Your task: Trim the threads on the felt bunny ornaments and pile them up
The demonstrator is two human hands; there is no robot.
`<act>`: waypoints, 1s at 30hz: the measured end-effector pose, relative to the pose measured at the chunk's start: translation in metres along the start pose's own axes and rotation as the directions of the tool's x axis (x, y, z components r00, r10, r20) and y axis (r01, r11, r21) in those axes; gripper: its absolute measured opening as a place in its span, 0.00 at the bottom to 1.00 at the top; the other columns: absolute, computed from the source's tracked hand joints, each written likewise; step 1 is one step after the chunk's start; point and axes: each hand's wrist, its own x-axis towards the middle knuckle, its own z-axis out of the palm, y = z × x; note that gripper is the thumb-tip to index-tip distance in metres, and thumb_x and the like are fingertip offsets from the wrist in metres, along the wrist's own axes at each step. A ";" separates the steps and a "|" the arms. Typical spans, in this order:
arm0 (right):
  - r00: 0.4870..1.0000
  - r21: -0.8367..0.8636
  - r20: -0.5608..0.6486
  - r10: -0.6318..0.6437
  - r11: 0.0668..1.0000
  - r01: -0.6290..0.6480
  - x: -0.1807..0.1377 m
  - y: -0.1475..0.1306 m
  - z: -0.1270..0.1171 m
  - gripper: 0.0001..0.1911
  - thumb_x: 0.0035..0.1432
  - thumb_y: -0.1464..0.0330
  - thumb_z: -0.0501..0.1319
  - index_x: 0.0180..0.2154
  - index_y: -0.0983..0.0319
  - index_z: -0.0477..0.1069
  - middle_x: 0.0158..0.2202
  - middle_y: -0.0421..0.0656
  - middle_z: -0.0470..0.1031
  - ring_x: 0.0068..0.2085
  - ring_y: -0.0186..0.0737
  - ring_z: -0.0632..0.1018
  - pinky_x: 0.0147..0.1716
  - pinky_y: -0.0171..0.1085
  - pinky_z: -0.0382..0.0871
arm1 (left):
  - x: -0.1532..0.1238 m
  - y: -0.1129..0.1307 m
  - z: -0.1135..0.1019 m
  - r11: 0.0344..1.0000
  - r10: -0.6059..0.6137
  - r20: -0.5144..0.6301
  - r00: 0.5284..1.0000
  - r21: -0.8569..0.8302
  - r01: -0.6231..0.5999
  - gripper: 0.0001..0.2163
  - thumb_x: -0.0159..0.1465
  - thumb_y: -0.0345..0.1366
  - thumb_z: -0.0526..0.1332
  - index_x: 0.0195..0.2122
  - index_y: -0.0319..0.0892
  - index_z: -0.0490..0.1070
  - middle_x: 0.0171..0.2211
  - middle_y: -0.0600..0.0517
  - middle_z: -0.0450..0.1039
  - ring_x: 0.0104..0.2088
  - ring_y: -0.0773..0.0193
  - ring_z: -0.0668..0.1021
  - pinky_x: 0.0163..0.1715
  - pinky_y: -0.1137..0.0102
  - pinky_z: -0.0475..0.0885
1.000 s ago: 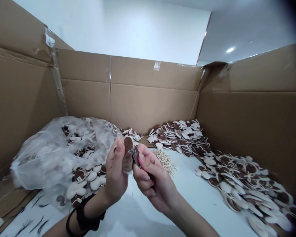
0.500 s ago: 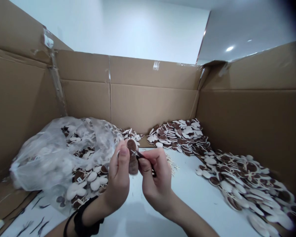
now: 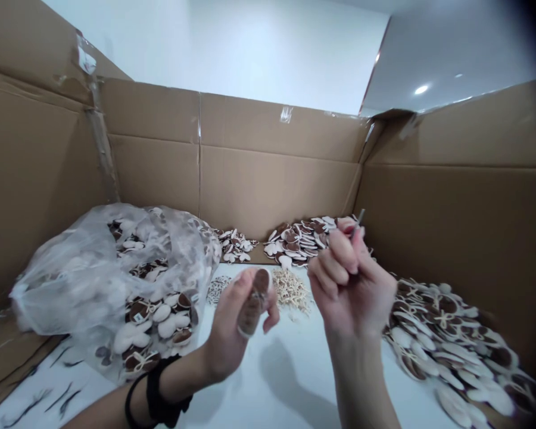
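Plastic bag [image 3: 78, 298] — brown-white pieces [image 3: 152, 269] inside, left hand [image 3: 227, 336] — brown piece [image 3: 251, 314]

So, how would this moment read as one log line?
left hand: holds brown patch | right hand: grips thin tool | left side: plastic bag | further back: pale bits

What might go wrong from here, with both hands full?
The tool juts from the right hand, so its exposed end might poke something.

The brown piece could slip from the left hand.

The cream bits and grey bits lie loose; a brush might scatter them.
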 end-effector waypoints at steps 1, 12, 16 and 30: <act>0.999 -0.036 0.014 -0.052 0.998 0.052 -0.001 -0.008 -0.002 0.05 0.65 0.67 0.52 0.34 0.57 0.60 0.19 0.32 0.43 0.16 0.30 0.40 0.08 0.29 0.37 | 0.003 0.001 -0.001 1.000 0.021 -0.015 1.000 0.017 -0.021 0.17 0.71 0.42 0.46 0.26 0.40 0.59 0.24 0.55 0.56 0.21 0.71 0.62 0.22 0.74 0.59; 0.969 -0.309 0.247 -0.027 0.945 0.105 -0.016 0.009 0.006 0.04 0.68 0.67 0.52 0.37 0.56 0.61 0.21 0.34 0.58 0.21 0.30 0.58 0.18 0.29 0.49 | 0.015 0.021 -0.019 0.959 0.102 -0.156 0.982 0.279 -0.055 0.16 0.70 0.44 0.48 0.31 0.40 0.66 0.29 0.53 0.62 0.29 0.68 0.64 0.31 0.75 0.63; 0.970 -0.557 0.235 0.058 0.826 0.086 -0.016 0.023 0.008 0.01 0.66 0.66 0.54 0.39 0.56 0.62 0.23 0.34 0.58 0.24 0.30 0.60 0.21 0.30 0.52 | 0.014 0.023 -0.022 0.924 0.194 -0.124 0.973 0.356 -0.139 0.15 0.70 0.45 0.50 0.31 0.41 0.65 0.29 0.54 0.60 0.28 0.68 0.62 0.29 0.76 0.62; 0.960 -0.471 0.248 0.128 0.882 0.004 -0.008 0.034 0.011 0.13 0.61 0.64 0.58 0.27 0.61 0.60 0.22 0.34 0.56 0.23 0.29 0.57 0.21 0.29 0.53 | 0.007 0.034 -0.031 0.735 0.148 0.101 0.984 0.655 -0.178 0.12 0.70 0.43 0.49 0.33 0.42 0.61 0.28 0.55 0.58 0.28 0.69 0.63 0.28 0.75 0.61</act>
